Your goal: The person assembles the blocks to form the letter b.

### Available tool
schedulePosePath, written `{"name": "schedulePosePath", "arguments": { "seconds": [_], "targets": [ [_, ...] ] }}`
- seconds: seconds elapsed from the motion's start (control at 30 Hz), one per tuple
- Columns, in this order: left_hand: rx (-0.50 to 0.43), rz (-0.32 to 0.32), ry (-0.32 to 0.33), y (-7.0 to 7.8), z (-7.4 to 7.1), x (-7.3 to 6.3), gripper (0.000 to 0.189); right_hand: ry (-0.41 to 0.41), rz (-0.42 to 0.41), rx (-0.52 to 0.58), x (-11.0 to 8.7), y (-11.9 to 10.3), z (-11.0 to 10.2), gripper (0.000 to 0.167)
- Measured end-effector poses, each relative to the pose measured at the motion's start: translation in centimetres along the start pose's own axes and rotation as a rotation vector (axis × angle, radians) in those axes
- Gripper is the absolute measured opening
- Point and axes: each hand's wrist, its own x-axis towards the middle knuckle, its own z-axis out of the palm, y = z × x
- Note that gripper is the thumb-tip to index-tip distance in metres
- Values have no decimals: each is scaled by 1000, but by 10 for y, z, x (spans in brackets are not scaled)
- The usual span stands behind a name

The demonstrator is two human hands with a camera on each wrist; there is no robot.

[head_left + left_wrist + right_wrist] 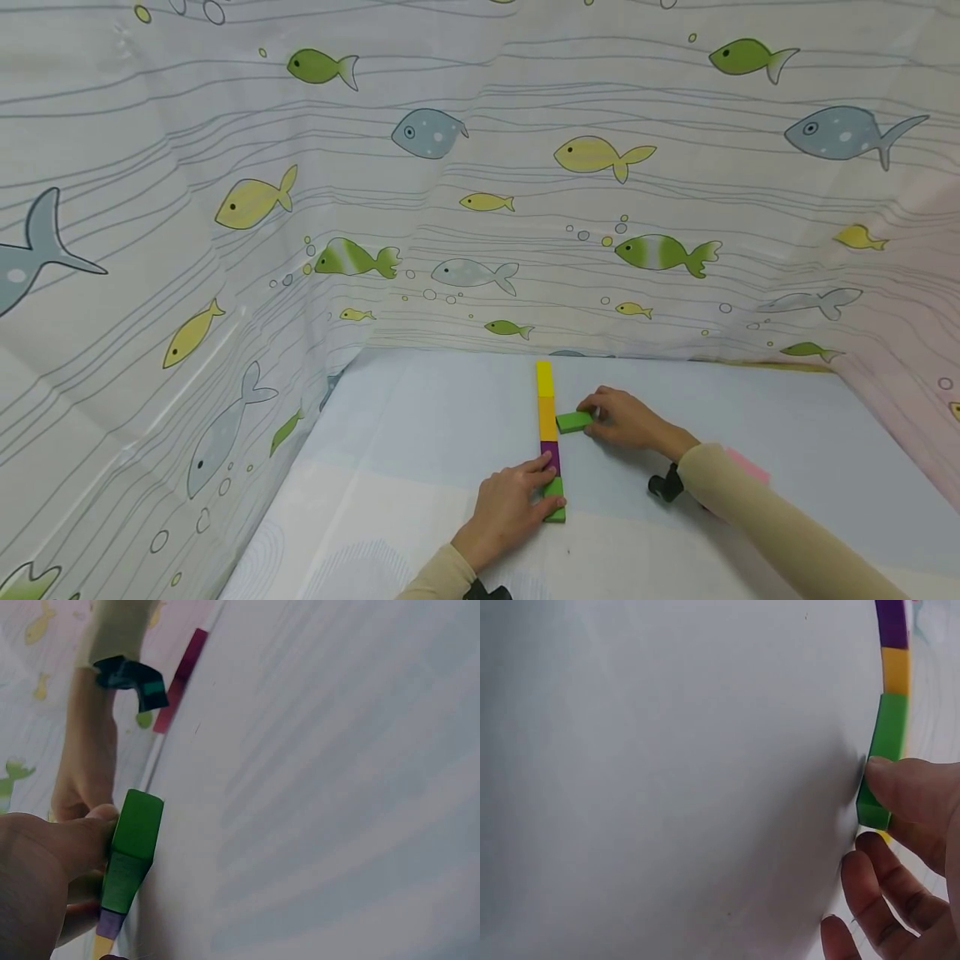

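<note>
A straight row of blocks lies on the table: yellow (544, 379), orange (548, 419), purple (553, 460) and green (555, 515) at the near end. My left hand (510, 504) rests on the near end from the left, fingertips on the purple block and thumb over the green one. My right hand (617, 418) pinches a second green block (573, 422) by its right end. That block lies crosswise, its left end right beside the orange block. In the right wrist view, the thumb (911, 787) presses on this green block, with the other fingers spread below it.
A pink flat piece (747, 467) lies on the table beyond the right forearm, partly hidden by the sleeve. Dark wrist-worn cameras (666, 485) sit on both wrists. A fish-patterned sheet (495, 233) rises behind and at both sides of the white table (420, 400).
</note>
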Motion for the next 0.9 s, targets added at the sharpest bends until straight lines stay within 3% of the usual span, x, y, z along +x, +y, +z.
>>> {"name": "schedulePosePath", "arguments": {
  "seconds": [0.2, 0.4, 0.67, 0.9],
  "targets": [
    [-4, -3, -10, 1, -1, -1, 46, -12, 26, 0, -7, 4, -7, 45],
    [-3, -7, -4, 2, -2, -1, 46, -3, 32, -6, -28, 24, -25, 48],
    [-11, -3, 10, 1, 0, -2, 45, -18, 83, 5, -80, 57, -46, 51],
    [-15, -1, -1, 1, -1, -1, 46, -9, 95, 18, -122, 70, -55, 55]
  ]
}}
